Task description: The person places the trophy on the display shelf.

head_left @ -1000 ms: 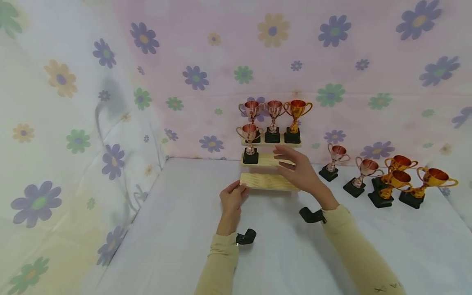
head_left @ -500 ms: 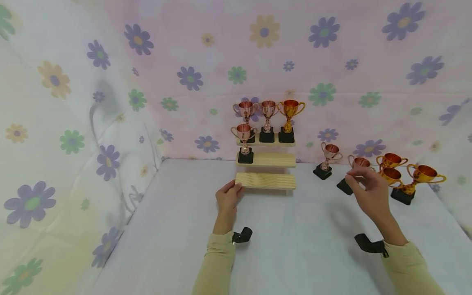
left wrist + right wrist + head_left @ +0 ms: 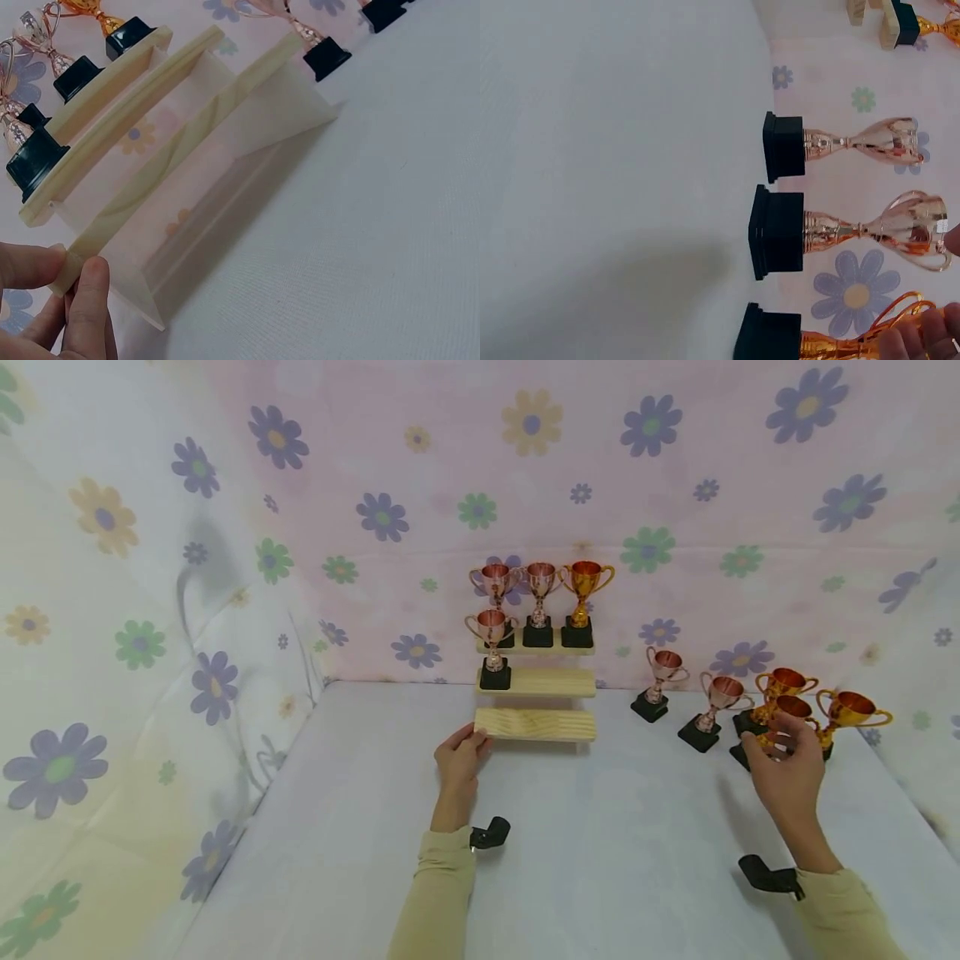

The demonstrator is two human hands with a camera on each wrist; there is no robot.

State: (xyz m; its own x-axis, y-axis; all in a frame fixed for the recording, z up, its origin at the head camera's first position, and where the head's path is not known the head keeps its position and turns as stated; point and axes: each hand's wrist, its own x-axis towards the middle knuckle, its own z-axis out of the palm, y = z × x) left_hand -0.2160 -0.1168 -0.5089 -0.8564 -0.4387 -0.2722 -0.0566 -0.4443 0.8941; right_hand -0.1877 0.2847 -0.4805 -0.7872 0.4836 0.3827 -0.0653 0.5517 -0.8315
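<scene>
While our left hand pinches the lowest step's left end on the wooden stepped stand, our right hand closes its fingertips on a gold trophy standing on the table, right of two copper trophies. Four trophies sit on the stand.

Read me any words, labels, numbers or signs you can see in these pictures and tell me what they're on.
None can be read. The trophies, their black bases, the wooden stepped stand and the flowered cloth show no writing. A small pale tag on one cup is too small to read.
</scene>
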